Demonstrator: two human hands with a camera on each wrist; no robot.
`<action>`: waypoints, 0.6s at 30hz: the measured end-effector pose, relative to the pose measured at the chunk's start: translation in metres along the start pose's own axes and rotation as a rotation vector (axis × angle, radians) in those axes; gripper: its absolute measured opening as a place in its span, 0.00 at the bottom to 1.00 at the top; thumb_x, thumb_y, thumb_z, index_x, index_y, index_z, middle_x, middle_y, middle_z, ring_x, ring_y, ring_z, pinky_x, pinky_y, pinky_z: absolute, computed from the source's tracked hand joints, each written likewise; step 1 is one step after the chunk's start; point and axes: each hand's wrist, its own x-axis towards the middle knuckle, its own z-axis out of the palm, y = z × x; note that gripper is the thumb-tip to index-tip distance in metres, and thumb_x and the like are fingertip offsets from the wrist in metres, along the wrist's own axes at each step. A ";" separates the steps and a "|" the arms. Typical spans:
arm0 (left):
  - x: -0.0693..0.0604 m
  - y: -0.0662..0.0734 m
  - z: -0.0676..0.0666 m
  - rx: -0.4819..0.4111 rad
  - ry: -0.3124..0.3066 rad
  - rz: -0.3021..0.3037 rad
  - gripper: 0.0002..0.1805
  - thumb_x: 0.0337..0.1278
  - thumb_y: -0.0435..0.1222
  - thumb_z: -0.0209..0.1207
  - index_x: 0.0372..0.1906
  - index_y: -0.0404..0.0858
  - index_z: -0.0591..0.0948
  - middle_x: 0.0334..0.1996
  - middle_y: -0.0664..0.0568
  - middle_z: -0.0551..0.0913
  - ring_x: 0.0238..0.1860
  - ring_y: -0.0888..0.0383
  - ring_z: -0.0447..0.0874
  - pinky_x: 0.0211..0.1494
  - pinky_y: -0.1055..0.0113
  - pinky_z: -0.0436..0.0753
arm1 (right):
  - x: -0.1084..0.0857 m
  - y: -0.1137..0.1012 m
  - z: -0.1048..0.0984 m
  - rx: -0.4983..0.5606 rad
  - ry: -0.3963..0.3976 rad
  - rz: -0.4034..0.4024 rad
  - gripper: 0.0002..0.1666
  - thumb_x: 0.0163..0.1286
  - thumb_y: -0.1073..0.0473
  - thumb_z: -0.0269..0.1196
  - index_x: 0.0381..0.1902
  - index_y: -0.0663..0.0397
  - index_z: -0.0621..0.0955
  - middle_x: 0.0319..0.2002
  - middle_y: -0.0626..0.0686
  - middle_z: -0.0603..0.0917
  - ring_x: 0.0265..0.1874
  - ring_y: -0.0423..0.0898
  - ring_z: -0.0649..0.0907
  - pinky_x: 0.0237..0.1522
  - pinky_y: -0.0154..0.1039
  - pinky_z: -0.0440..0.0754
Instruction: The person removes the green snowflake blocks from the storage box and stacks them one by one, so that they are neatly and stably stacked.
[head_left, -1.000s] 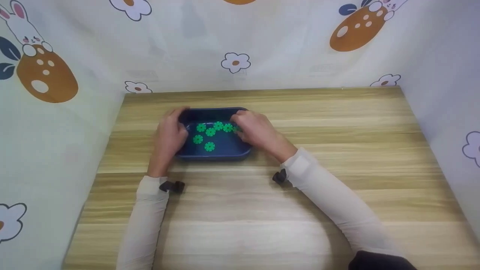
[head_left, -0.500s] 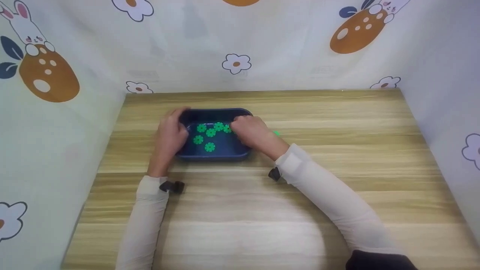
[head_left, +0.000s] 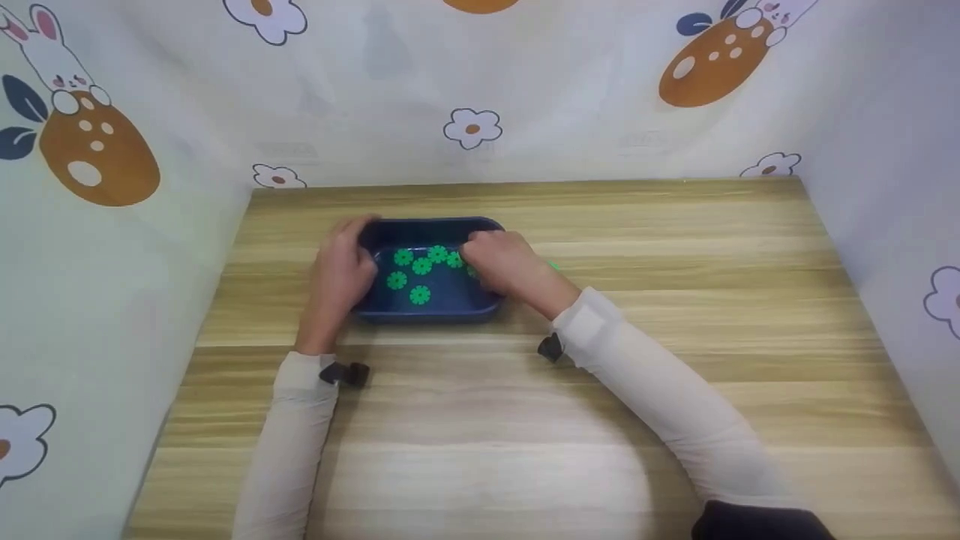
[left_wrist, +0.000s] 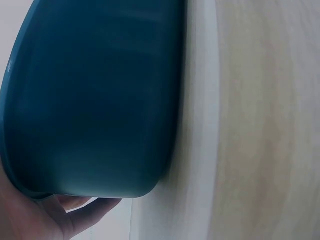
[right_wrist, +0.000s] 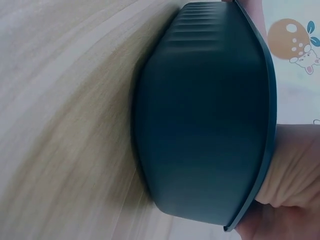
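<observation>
A dark blue plastic tray (head_left: 420, 315) stands on the wooden tabletop with several flat green flower-shaped pieces (head_left: 420, 295) inside. My left hand (head_left: 341, 277) grips the tray's left end, its thumb over the rim. In the left wrist view, the left fingers (left_wrist: 92, 212) reach round the end of the tray. My right hand (head_left: 510, 266) is at the tray's right end with its fingers down inside; the fingertips are hidden. A green piece partly shows beneath it. Another green piece (head_left: 554, 266) peeks out on the tabletop behind the right wrist.
The wooden tabletop (head_left: 675, 300) runs out on both sides of the tray and in front of it. A pale cloth wall (head_left: 570, 90) with flower and rabbit prints rises along the back and both sides.
My right hand has moved slightly left and down inside the tray, uncovering the green piece behind its wrist. A green piece now shows below the right fingers. The left hand keeps its grip.
</observation>
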 end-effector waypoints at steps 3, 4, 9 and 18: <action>0.000 -0.001 0.000 -0.004 -0.003 -0.004 0.34 0.62 0.22 0.51 0.73 0.41 0.80 0.72 0.39 0.79 0.74 0.40 0.78 0.74 0.40 0.78 | 0.001 0.002 0.001 -0.001 -0.002 -0.009 0.09 0.71 0.64 0.68 0.47 0.57 0.89 0.46 0.59 0.89 0.42 0.56 0.88 0.42 0.55 0.91; 0.000 -0.001 0.000 -0.005 -0.004 -0.005 0.34 0.62 0.23 0.51 0.73 0.41 0.80 0.72 0.39 0.79 0.74 0.40 0.78 0.74 0.40 0.78 | 0.001 0.002 0.001 0.001 -0.004 -0.011 0.09 0.71 0.63 0.68 0.47 0.57 0.88 0.46 0.59 0.89 0.41 0.56 0.88 0.42 0.56 0.91; -0.002 0.000 0.000 -0.002 -0.010 -0.019 0.34 0.62 0.23 0.52 0.74 0.43 0.79 0.73 0.40 0.79 0.74 0.41 0.78 0.74 0.40 0.79 | 0.001 0.003 0.001 0.010 -0.015 -0.024 0.10 0.70 0.59 0.71 0.45 0.58 0.88 0.45 0.59 0.89 0.41 0.57 0.87 0.43 0.56 0.90; -0.002 0.001 0.000 -0.005 -0.017 -0.022 0.33 0.64 0.23 0.52 0.74 0.41 0.79 0.73 0.39 0.79 0.76 0.41 0.76 0.77 0.40 0.76 | 0.001 0.004 0.004 0.063 0.012 -0.032 0.14 0.73 0.60 0.69 0.53 0.59 0.87 0.47 0.60 0.88 0.42 0.57 0.86 0.46 0.55 0.90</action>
